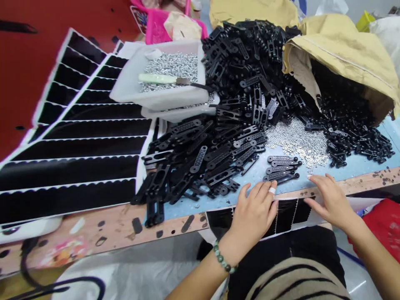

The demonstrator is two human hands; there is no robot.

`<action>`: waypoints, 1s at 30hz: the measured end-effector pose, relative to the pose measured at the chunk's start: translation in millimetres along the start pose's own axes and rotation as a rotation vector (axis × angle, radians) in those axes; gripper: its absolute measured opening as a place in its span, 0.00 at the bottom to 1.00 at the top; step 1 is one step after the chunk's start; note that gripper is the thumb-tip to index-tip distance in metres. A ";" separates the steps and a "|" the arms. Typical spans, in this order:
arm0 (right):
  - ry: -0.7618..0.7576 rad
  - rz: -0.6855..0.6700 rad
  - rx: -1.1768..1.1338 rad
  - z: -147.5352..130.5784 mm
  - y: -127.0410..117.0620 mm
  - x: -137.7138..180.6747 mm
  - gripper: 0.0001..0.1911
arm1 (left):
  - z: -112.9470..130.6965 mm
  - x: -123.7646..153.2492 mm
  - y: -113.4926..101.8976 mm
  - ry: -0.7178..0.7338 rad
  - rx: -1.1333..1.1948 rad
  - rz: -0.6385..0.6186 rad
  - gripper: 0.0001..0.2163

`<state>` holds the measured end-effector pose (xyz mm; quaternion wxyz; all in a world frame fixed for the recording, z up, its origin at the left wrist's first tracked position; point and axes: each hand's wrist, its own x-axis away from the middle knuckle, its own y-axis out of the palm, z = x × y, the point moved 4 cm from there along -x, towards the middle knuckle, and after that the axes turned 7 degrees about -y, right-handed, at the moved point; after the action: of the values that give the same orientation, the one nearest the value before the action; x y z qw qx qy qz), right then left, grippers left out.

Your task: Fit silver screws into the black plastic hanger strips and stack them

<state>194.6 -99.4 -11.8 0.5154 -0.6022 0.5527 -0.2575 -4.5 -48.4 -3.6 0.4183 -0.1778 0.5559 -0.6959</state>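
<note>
My left hand [254, 212], with a white band on one finger, is at the table's front edge, fingers stretched out. Its fingertips come close to a small row of black plastic arms with round knobs at one end [282, 168]; whether they touch is unclear. To the right, my right hand [333, 202] has thumb and fingers apart, just in front of a spread of small silver metal pieces [296, 137]. A pale spot shows at its forefinger tip, too small to make out. Loose black plastic links [200, 158] lie heaped left of the row.
A white tub of screws [125, 89] with a green-handled knife [159, 79] stands behind the links. Further back rises a tall black parts heap [246, 54]. A yellow sack [346, 46] spills small black pieces [359, 141]. Black sticker sheets [93, 146] cover the left side.
</note>
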 end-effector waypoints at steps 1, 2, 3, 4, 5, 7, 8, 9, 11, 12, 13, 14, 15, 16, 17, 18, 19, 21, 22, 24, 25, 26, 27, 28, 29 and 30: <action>-0.012 -0.069 -0.031 2.2 -1.6 5.7 0.20 | 3.5 -1.6 -4.5 0.008 0.013 0.009 0.17; -0.030 -0.136 -0.069 3.3 -3.3 10.1 0.18 | 7.6 -4.1 -9.1 0.021 0.035 0.010 0.18; -0.054 -0.190 -0.117 3.2 -5.7 13.0 0.15 | 12.1 -7.7 -12.9 0.043 0.068 -0.006 0.18; -0.081 -0.231 -0.174 2.3 -8.9 14.4 0.13 | 16.7 -12.4 -15.2 0.074 0.108 -0.054 0.19; -0.106 -0.254 -0.230 1.0 -12.9 14.5 0.12 | 20.8 -18.0 -15.2 0.105 0.146 -0.141 0.17; -0.128 -0.238 -0.286 -1.6 -21.9 13.1 0.10 | 26.3 -29.6 -9.5 0.156 0.204 -0.409 0.10; -0.112 -0.184 -0.261 -2.5 -26.5 12.7 0.11 | 27.2 -34.9 -5.7 0.168 0.230 -0.550 0.06; -0.076 -0.091 -0.199 -3.3 -31.1 13.3 0.11 | 27.2 -40.0 -2.6 0.168 0.260 -0.668 0.04; 0.015 0.157 -0.043 -8.1 -38.0 20.1 0.13 | 26.0 -49.7 0.4 0.149 0.362 -0.802 0.04; 0.048 0.258 0.008 -12.8 -38.1 25.9 0.14 | 25.8 -53.7 0.9 0.144 0.434 -0.835 0.04; 0.068 0.324 0.030 -18.5 -35.8 32.2 0.15 | 25.9 -56.4 1.5 0.141 0.513 -0.864 0.04; 0.078 0.356 0.031 -24.2 -31.7 38.5 0.16 | 26.3 -57.8 2.8 0.141 0.588 -0.898 0.05; 0.084 0.369 0.026 -29.5 -27.2 44.5 0.16 | 26.6 -58.2 4.7 0.139 0.652 -0.930 0.05; 0.085 0.387 0.031 -33.9 -23.7 50.2 0.16 | 26.5 -57.9 7.3 0.130 0.697 -0.960 0.05; 0.081 0.427 0.043 -37.4 -22.0 55.7 0.17 | 25.7 -57.3 10.6 0.114 0.721 -0.985 0.05; 0.070 0.471 0.046 -39.8 -21.3 60.4 0.17 | 24.5 -56.6 14.3 0.090 0.729 -1.008 0.05; 0.058 0.492 0.025 -41.0 -20.5 63.8 0.18 | 23.2 -55.9 17.8 0.066 0.729 -1.027 0.05; 0.066 0.424 -0.073 -40.0 -15.3 65.5 0.19 | 22.0 -55.2 23.0 0.036 0.741 -1.065 0.05; 0.100 0.354 -0.125 -38.5 -10.7 64.9 0.19 | 22.7 -55.3 24.6 0.032 0.761 -1.081 0.06; 0.213 0.245 -0.182 -35.4 -0.1 64.9 0.22 | 26.8 -55.6 26.4 0.045 0.816 -1.113 0.07; 0.273 0.226 -0.194 -34.5 5.2 66.2 0.26 | 30.0 -55.6 27.3 0.056 0.842 -1.134 0.07; 0.329 0.218 -0.212 -34.2 10.7 68.2 0.29 | 33.4 -55.4 28.6 0.067 0.861 -1.159 0.07; 0.380 0.212 -0.239 -34.5 16.8 71.0 0.32 | 36.8 -55.2 30.4 0.075 0.869 -1.184 0.07; 0.426 0.207 -0.275 -35.1 22.9 74.1 0.35 | 39.8 -55.0 32.7 0.078 0.866 -1.206 0.07; 0.466 0.202 -0.318 -36.0 28.9 77.4 0.36 | 42.5 -55.0 35.4 0.078 0.850 -1.224 0.07; 0.501 0.201 -0.363 -36.8 34.2 80.6 0.38 | 44.9 -55.3 38.4 0.076 0.828 -1.235 0.06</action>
<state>169.2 -181.9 -51.3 0.2701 -0.5446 0.7560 -0.2427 74.7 -34.5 -12.7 -0.0359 -0.2615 0.0612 -0.9626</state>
